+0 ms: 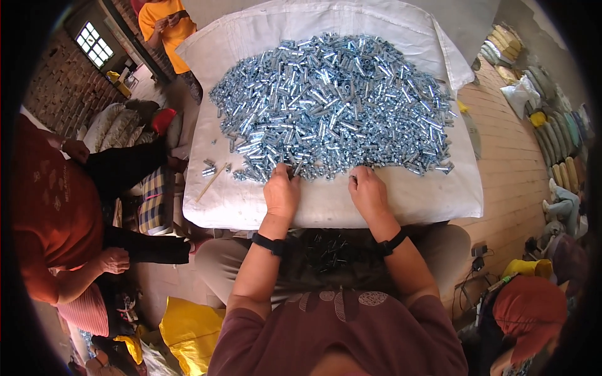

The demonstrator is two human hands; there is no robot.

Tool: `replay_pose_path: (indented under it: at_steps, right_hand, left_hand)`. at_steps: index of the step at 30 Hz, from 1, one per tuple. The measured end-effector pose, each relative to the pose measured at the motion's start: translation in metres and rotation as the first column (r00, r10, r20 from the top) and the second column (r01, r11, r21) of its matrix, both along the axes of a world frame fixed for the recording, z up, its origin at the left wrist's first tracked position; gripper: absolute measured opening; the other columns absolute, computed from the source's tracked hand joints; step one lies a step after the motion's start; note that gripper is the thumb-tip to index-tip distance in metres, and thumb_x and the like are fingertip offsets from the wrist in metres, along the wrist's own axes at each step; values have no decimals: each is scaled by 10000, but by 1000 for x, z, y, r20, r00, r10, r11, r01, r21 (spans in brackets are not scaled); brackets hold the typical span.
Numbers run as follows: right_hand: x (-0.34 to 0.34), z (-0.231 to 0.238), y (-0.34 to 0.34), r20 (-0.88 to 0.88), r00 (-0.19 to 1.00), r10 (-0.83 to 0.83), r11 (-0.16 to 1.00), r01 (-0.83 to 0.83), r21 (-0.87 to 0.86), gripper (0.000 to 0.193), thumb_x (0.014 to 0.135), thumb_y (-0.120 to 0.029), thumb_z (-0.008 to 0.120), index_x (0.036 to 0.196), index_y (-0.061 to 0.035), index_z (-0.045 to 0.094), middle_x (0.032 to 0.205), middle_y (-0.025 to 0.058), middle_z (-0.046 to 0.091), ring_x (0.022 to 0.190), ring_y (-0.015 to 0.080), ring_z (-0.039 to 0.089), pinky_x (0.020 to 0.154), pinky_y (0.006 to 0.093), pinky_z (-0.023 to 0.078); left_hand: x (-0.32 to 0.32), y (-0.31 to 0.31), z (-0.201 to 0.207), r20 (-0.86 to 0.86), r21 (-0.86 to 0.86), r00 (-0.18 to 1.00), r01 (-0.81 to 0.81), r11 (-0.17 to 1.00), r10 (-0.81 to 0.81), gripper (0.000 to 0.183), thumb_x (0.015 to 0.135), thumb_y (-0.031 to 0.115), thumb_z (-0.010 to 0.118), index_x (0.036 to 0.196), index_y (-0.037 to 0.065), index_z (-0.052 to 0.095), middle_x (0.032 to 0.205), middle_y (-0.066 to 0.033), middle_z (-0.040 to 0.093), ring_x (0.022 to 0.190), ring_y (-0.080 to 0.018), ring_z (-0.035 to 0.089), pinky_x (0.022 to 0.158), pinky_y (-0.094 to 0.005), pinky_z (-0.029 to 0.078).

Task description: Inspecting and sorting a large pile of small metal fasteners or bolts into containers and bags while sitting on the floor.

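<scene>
A broad pile of shiny metal pieces (338, 100), short tubes or sleeves mixed with small nut-like parts, is spread over a table covered in white cloth (238, 210). At the pile's near edge, left of centre, my left hand (282, 193) has its fingers curled together against the parts. My right hand (369, 192) is at the same edge farther right, thumb and fingers pinched. Whatever either hand holds is too small or hidden to make out. Left of my left hand lie a thin stick (212, 182) and a few loose metal pieces (209, 168).
Dark material with scattered metal bits (326, 250) is on my lap. Close on the left sits a person in a red shirt (56, 194); another in orange (164, 31) stands behind. A yellow sack (191, 335) is lower left. Filled sacks (555, 135) line the right side.
</scene>
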State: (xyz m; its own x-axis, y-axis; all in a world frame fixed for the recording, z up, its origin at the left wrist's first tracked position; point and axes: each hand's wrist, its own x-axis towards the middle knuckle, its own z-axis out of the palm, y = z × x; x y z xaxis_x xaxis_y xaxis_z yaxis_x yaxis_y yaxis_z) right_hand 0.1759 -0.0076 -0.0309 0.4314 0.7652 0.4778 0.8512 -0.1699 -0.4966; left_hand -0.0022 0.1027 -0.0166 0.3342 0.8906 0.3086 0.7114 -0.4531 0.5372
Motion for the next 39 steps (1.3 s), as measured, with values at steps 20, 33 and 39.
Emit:
replay_pose_path:
  at_steps: [20, 33, 39]
  right_hand:
    - [-26, 22, -35, -938, 158, 310, 950, -97, 297, 162, 870, -100, 605, 951, 35, 643, 717, 39, 606, 586, 66, 551, 494, 199, 450]
    - [-18, 29, -63, -942, 168, 290, 956, -96, 277, 163, 868, -155, 624, 860, 8, 637, 643, 1, 557, 501, 56, 471, 468, 203, 396]
    - [-23, 29, -68, -671, 711, 213, 976, -119, 183, 154, 830, -153, 649, 838, -1, 631, 639, 80, 582, 528, 155, 540, 492, 286, 427]
  left_hand:
    - [9, -71, 23, 799, -581, 542, 583, 568, 261, 123, 829, -6, 593, 946, 19, 561, 784, -68, 635, 445, -26, 382, 377, -170, 260]
    - [24, -105, 18, 846, -482, 524, 678, 555, 94, 42, 865, 9, 580, 906, 9, 592, 737, -39, 630, 473, -11, 370, 412, -168, 274]
    - [22, -107, 15, 815, -497, 577, 647, 578, 56, 34, 869, 22, 584, 900, 14, 595, 724, -26, 629, 493, -9, 393, 427, -166, 292]
